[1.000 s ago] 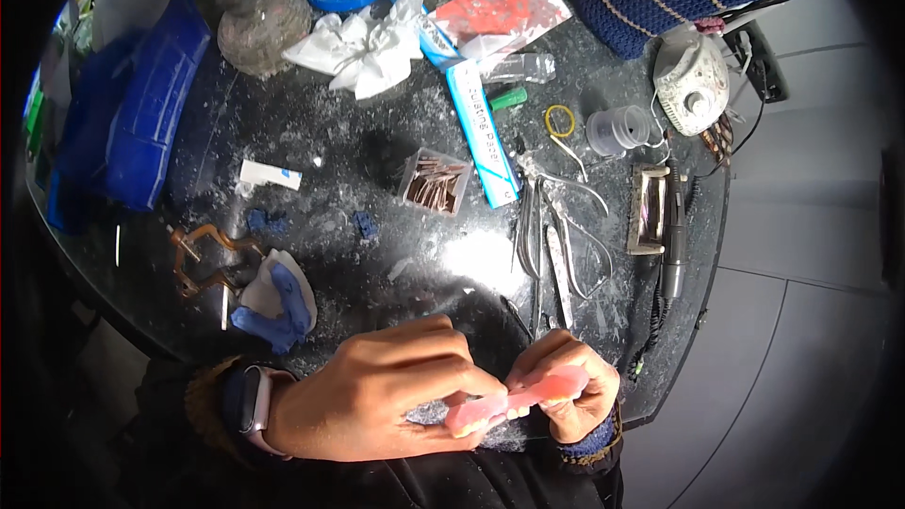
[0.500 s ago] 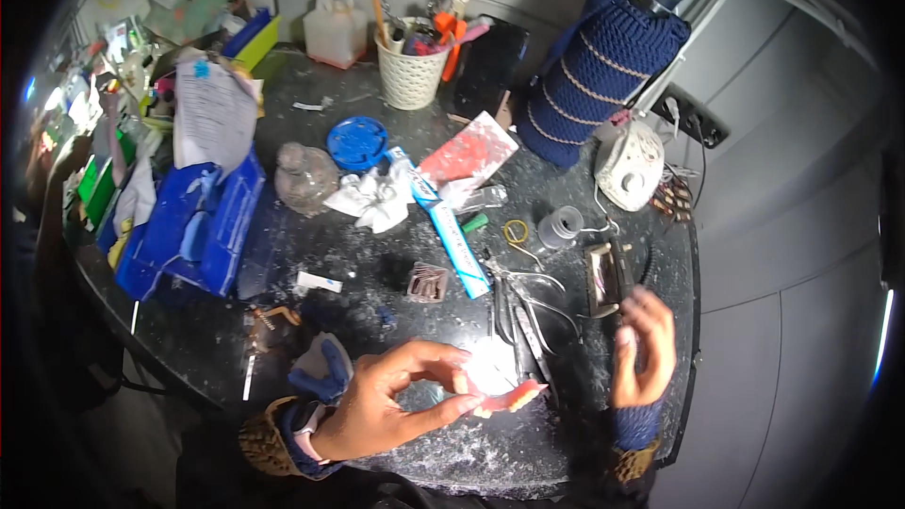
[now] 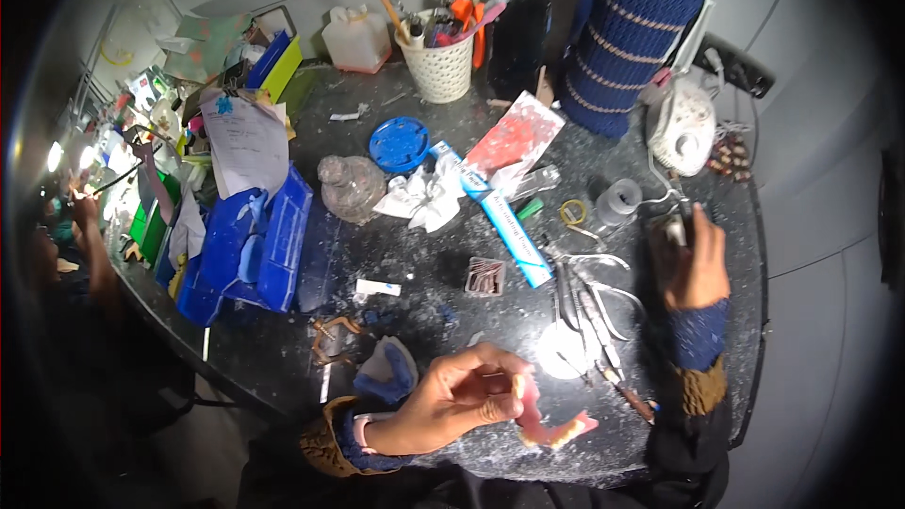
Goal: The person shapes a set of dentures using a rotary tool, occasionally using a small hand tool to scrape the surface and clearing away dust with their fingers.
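Observation:
A pink denture with a row of pale teeth (image 3: 556, 435) is pinched between the thumb and fingers of my left hand (image 3: 467, 401), tilted above the near part of the table. My right hand (image 3: 699, 269) is at the small metal box (image 3: 666, 234) on the right, its fingers curled beside a thin dark handle (image 3: 686, 212). The palm hides most of the box, and what the fingers grip is partly hidden. Just left of my left hand lies a blue mould in a pale tray (image 3: 386, 372). Metal pliers and slim hand tools (image 3: 596, 306) lie between my hands.
A white control unit with a knob (image 3: 682, 127) stands back right, near a knit-covered bottle (image 3: 627, 38). A tool cup (image 3: 441, 71), glass jar (image 3: 351, 188), blue lid (image 3: 399, 144) and blue bins (image 3: 287, 254) line the back and left. Another person's arm (image 3: 90, 236) shows far left.
My right hand has moved forward onto the metal box. My left hand still holds the denture, which is turned and shows more of its pink base. The view has shifted, so the table appears further right.

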A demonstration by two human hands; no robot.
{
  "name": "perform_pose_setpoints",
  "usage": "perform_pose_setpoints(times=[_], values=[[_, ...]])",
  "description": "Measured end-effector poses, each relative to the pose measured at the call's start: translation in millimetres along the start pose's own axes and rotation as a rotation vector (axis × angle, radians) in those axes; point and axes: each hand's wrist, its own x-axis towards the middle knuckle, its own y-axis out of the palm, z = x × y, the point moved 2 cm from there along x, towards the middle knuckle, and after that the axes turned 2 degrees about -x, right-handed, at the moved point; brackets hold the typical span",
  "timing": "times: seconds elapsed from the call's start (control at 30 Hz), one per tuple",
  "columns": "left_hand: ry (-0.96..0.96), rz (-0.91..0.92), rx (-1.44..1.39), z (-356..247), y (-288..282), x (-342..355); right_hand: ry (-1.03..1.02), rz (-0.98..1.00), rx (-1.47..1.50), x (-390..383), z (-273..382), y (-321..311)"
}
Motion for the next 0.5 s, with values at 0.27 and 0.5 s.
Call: perform_pose_setpoints(times=[0.27,0.5], values=[[-0.256,0.06,-0.472,9.9,1.3,3.6,-0.314,0.313,0.6,-57.8,74.6,-38.0],[-0.293,0.088,-0.464,21.8,0.9,-2.0,-0.413,0.416,0.48,-58.9,79.6,-39.0]])
